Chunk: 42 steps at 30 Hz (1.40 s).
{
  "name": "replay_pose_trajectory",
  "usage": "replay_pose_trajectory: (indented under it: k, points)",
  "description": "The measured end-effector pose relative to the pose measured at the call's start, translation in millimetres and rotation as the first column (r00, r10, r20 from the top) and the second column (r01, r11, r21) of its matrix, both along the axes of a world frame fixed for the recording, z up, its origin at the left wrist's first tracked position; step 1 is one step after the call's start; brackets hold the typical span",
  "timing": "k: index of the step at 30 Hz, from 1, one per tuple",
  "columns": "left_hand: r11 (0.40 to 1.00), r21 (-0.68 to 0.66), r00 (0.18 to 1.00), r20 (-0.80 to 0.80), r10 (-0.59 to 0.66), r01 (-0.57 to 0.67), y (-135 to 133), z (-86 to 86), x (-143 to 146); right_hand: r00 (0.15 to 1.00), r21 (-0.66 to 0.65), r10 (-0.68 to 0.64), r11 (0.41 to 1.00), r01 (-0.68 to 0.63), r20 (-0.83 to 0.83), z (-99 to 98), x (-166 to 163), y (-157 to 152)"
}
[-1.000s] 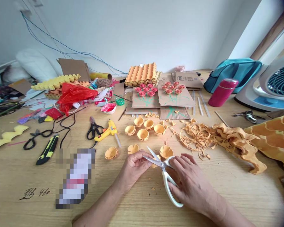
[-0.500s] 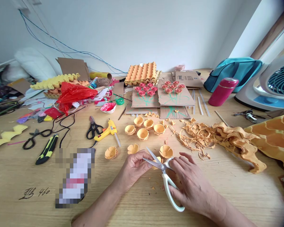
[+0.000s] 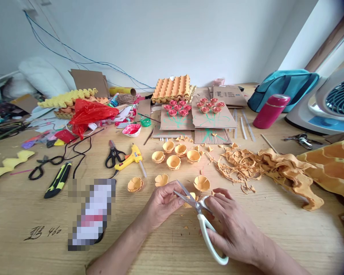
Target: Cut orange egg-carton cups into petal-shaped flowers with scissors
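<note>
My right hand [image 3: 232, 229] grips white-handled scissors [image 3: 213, 240], fingers and thumb in the loops. Their blades are parted and point left, with the tips by my left hand [image 3: 166, 202]. The left fingers are pinched together; whatever they hold is hidden behind them. Just behind the blades sits an orange petal-cut cup [image 3: 187, 205], partly covered. Close by on the table are a cup with slit sides [image 3: 202, 183], another petal-shaped cup [image 3: 161, 180] and a small stack of cups [image 3: 135, 184]. Several more cups [image 3: 173, 162] are grouped farther back.
A yellow glue gun [image 3: 129, 158], black scissors [image 3: 114, 154] and a utility knife [image 3: 58, 180] lie left. Orange offcuts [image 3: 240, 164] heap up right. Cardboard with red flowers [image 3: 215, 120], egg trays [image 3: 171, 88] and a pink flask [image 3: 271, 111] stand farther back.
The scissors have shifted slightly, their lower handle swinging down and right. A small orange scrap now shows at the blades. My left hand stays nearly still.
</note>
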<state>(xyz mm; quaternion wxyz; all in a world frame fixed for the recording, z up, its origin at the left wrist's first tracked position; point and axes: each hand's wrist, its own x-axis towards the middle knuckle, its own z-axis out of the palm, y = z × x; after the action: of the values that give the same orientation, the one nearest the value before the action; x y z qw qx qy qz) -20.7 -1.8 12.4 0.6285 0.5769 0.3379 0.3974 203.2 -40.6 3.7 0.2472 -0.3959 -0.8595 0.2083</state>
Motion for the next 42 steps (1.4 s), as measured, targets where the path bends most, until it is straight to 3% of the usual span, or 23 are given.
replay_pose_trajectory:
  k: [12, 19, 26, 33, 42]
  points:
    - [0.976, 0.217, 0.989, -0.14, 0.035, -0.004, 5, -0.2, -9, 1.0, 0.038, 0.011, 0.999, -0.012, 0.025, 1.6, 1, 0]
    - [0.965, 0.261, 0.979, -0.189, 0.073, -0.021, 9, -1.2, -13, 0.999, 0.028, 0.014, 0.999, -0.015, 0.038, -4.3, 1, 0]
    - [0.989, 0.137, 0.986, -0.151, 0.074, -0.053, 9, 0.1, -12, 0.999, -0.028, -0.026, 0.999, 0.026, -0.019, -4.2, 2, 5]
    - [0.997, 0.081, 0.991, -0.132, 0.027, -0.017, 7, 3.0, -11, 0.999, -0.045, 0.005, 0.999, -0.004, 0.037, 3.4, 3, 2]
    - [0.993, 0.116, 0.987, -0.153, 0.054, -0.036, 8, 0.6, -11, 0.995, -0.07, 0.056, 0.996, -0.051, 0.08, 2.7, 5, 3]
